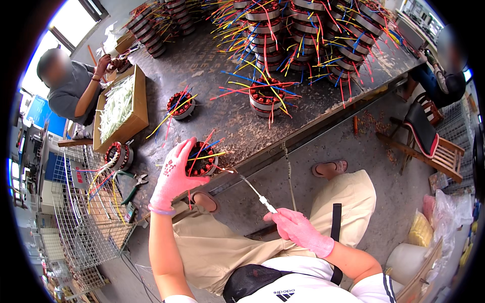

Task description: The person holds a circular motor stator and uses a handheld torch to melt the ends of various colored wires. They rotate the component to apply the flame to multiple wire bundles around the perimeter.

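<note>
My left hand [174, 174], in a pink glove, grips a motor stator [203, 162] at the table's near edge. Red and yellow wires stick out of the stator, and its copper windings show inside. My right hand [300, 230], also gloved in pink, is closed round a slim white rod-like tool [267, 203] over my lap. A thin pale shaft runs from the tool up toward the stator's wire ends; whether they touch I cannot tell. Left of my left hand lie green-handled pliers [135, 188] and another stator [120, 155] with white sleeving on its wires.
Two stators [180, 105] [266, 98] stand farther back, before tall stacks of stators [308, 30]. A cardboard box [136, 108] of white tubes stands at left, near a co-worker [70, 88]. Another person [439, 81] sits at far right near a wooden chair [429, 136]. Wire racks [81, 222] stand lower left.
</note>
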Demonstrator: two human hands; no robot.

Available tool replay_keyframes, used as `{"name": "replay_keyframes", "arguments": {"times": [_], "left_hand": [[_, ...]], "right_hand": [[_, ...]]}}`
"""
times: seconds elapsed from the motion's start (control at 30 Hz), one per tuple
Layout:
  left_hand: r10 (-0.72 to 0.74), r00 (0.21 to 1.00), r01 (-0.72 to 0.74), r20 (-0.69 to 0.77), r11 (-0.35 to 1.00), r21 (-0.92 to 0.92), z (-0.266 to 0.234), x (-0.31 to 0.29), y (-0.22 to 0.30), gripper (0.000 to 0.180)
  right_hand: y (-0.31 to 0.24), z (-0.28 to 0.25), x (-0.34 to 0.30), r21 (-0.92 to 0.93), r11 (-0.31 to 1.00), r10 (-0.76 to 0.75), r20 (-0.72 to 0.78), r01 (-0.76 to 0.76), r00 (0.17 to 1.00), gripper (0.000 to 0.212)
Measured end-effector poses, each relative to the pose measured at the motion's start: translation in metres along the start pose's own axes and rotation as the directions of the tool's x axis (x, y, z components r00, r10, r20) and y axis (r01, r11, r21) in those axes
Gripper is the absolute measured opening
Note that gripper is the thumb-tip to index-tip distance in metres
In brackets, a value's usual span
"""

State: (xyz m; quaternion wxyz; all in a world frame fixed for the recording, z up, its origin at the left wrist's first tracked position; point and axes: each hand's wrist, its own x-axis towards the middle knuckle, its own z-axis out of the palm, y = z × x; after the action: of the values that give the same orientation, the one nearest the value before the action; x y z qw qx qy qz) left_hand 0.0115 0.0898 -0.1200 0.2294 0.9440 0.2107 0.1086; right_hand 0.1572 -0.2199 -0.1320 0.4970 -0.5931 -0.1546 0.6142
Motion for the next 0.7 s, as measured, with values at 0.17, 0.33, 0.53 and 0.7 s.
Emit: {"name": "replay_keyframes", "arguments": {"times": [0.17, 0.33, 0.53, 0.7], "left_hand": [[0.032, 0.999, -0.031, -0.02, 0.999, 0.028, 0.004, -0.003, -0.007, 0.101], [0.02, 1.0, -0.019, -0.021, 1.0, 0.013, 0.014, -0.001, -0.003, 0.102], [0.013, 0.999, -0.012, -0.035, 0.999, 0.045, 0.011, -0.005, -0.015, 0.107], [0.008, 1.0, -0.007, -0.007, 0.994, 0.108, 0.0, -0.002, 0.001, 0.112]], "right_hand": [[0.016, -0.005, 0.001, 0.052, 0.998, -0.046, -0.006, 0.046, 0.999, 0.03], [0.027, -0.019, 0.001, 0.153, 0.985, -0.086, 0.058, 0.077, 0.995, 0.032], [0.007, -0.02, -0.005, 0.083, 0.989, -0.135, 0.138, 0.124, 0.981, 0.039], [0.031, -0.029, 0.018, 0.131, 0.975, -0.201, 0.187, 0.178, 0.962, 0.04]]}}
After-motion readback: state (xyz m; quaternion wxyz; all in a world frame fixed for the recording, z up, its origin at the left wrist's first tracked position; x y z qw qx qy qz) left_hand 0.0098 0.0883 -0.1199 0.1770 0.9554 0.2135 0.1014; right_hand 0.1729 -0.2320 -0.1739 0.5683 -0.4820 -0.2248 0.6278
